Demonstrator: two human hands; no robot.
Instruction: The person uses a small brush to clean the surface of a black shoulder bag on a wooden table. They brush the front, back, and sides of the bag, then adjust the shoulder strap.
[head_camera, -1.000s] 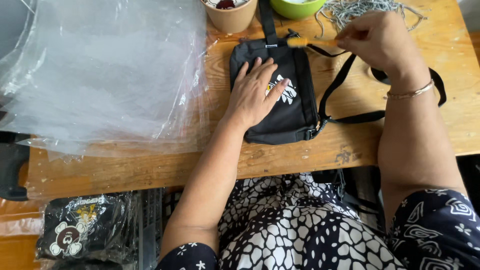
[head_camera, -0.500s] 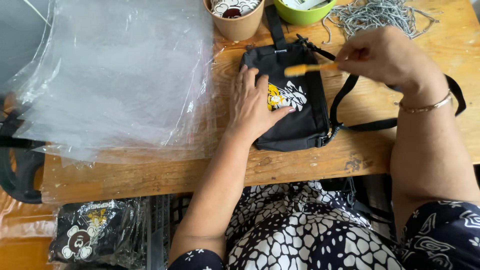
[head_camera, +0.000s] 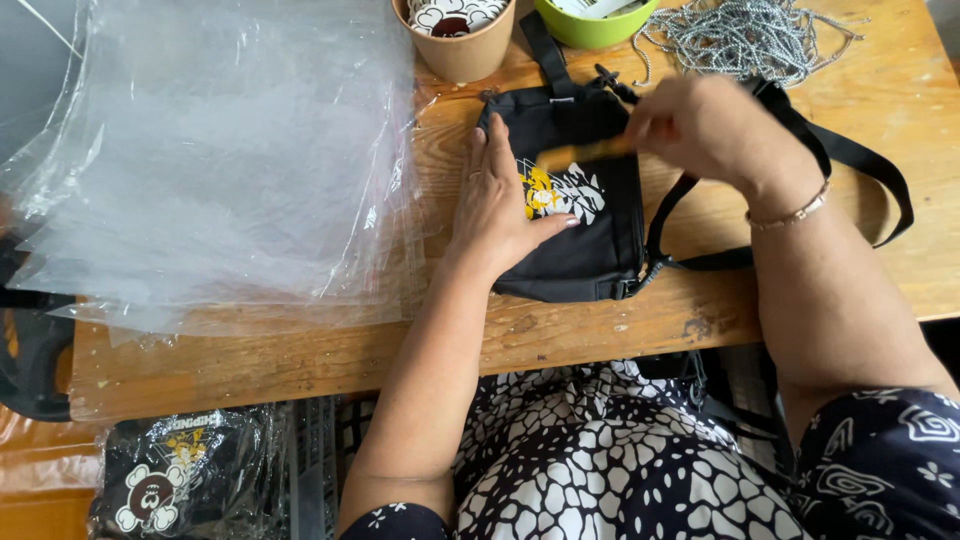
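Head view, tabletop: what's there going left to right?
Stack of clear plastic bags → left hand flat on the black pouch bag → right hand holding a blurred yellow-orange tool → bag strap. Far edge: brown paper cup → green bowl → grey cord pile.

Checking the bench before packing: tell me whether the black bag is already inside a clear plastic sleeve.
No, the black bag lies bare on the wooden table under the left hand, beside the clear plastic sleeves.
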